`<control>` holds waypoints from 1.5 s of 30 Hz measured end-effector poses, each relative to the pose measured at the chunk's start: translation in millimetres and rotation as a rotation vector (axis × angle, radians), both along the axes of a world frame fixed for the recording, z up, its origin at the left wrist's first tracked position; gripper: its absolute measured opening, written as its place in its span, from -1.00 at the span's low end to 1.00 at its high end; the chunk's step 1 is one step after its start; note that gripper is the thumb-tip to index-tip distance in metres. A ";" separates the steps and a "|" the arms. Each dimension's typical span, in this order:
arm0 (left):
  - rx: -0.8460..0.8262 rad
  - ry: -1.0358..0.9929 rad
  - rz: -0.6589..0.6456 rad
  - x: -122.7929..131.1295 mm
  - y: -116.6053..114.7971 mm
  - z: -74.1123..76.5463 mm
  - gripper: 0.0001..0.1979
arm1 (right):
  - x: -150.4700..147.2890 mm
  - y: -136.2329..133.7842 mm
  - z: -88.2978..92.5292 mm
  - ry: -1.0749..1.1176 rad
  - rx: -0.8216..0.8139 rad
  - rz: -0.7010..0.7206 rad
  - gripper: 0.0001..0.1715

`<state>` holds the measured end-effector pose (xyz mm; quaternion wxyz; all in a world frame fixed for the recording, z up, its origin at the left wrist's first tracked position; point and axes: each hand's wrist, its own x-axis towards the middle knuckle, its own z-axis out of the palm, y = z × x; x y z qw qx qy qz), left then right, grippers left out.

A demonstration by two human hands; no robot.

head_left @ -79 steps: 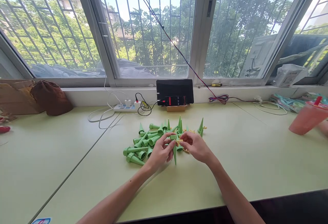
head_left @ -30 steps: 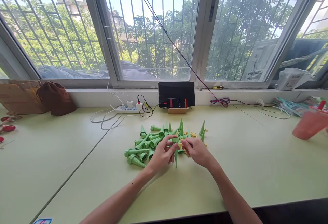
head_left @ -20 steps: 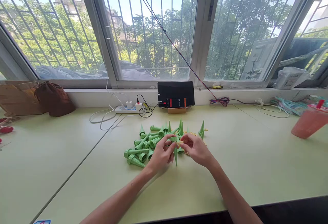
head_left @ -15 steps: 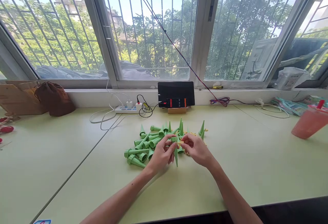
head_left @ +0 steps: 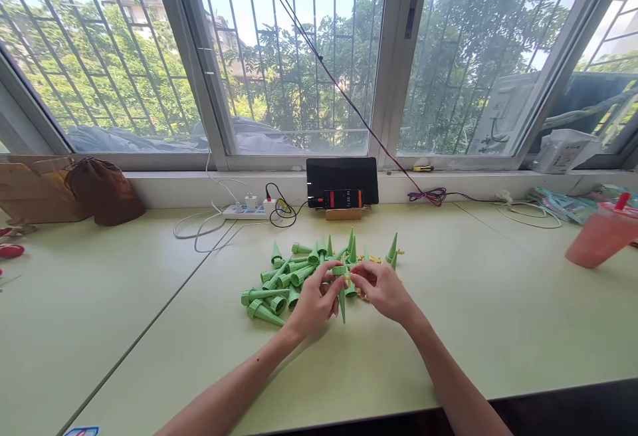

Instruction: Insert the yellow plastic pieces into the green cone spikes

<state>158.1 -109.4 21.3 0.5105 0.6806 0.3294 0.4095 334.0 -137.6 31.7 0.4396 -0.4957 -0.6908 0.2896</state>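
My left hand [head_left: 313, 300] is closed round the wide end of a green plastic cone spike [head_left: 341, 302], whose point hangs down toward the table. My right hand [head_left: 383, 288] pinches a small yellow piece [head_left: 347, 280] at the side of that spike's top. Both hands hover just in front of a heap of green cone spikes [head_left: 284, 276] on the pale green table [head_left: 498, 316]. Several of those spikes stand upright on their wide ends [head_left: 393, 248]. Small yellow pieces [head_left: 375, 260] lie scattered at the back right of the heap.
A phone on a stand [head_left: 341, 198] faces me before a dark panel [head_left: 341, 178] by the window. A power strip with cables [head_left: 244, 211] lies to its left. A brown bag [head_left: 102, 190] sits far left, a pink cup [head_left: 601, 236] far right.
My hands have stayed in the same place with only small finger movements at the spike's top. The view has shifted slightly.
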 end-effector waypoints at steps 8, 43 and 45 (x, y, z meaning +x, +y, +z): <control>0.008 0.001 0.019 -0.2 -0.2 -0.2 -0.64 | 0.1 0.5 -1.1 0.059 0.000 0.022 -0.81; 0.001 -0.002 0.033 0.2 -2.2 5.3 -0.62 | -1.7 -0.6 1.7 0.044 0.000 0.017 -0.76; 0.001 -0.002 0.037 0.3 -2.1 5.6 -0.62 | -1.7 -0.1 0.9 0.047 -0.001 0.015 -0.76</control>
